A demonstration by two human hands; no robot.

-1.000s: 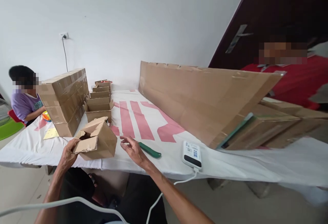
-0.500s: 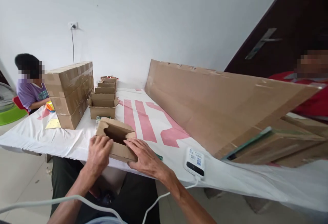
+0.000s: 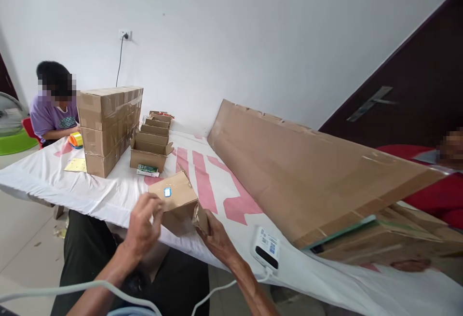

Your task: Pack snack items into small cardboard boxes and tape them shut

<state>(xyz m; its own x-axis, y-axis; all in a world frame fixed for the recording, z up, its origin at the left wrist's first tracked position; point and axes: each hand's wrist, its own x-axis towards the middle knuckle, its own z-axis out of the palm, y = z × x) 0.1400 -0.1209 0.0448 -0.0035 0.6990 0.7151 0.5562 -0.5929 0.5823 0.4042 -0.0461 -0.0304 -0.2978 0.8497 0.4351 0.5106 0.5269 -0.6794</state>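
Note:
A small cardboard box (image 3: 177,191) sits tilted at the table's near edge, with a blue-and-white sticker (image 3: 167,192) on its upward face. My right hand (image 3: 213,234) grips the box at its right end, fingers around a raised flap (image 3: 200,218). Beside the box's left corner is my left hand (image 3: 142,222), its fingers loosely bent and slightly blurred, with nothing visible in them. Behind the box lies a small green-and-white carton (image 3: 147,170), in front of a row of open cardboard boxes (image 3: 148,159).
Taped boxes (image 3: 108,128) are stacked at the left, near a person in purple (image 3: 54,118). A large cardboard panel (image 3: 307,171) leans along the right, with a person in red (image 3: 408,161) behind it. A white device (image 3: 266,248) with a cable lies on the cloth-covered table.
The box has been turned from its opening facing up to a stickered face up. My left hand has come off it, and my right hand has shifted to the flap.

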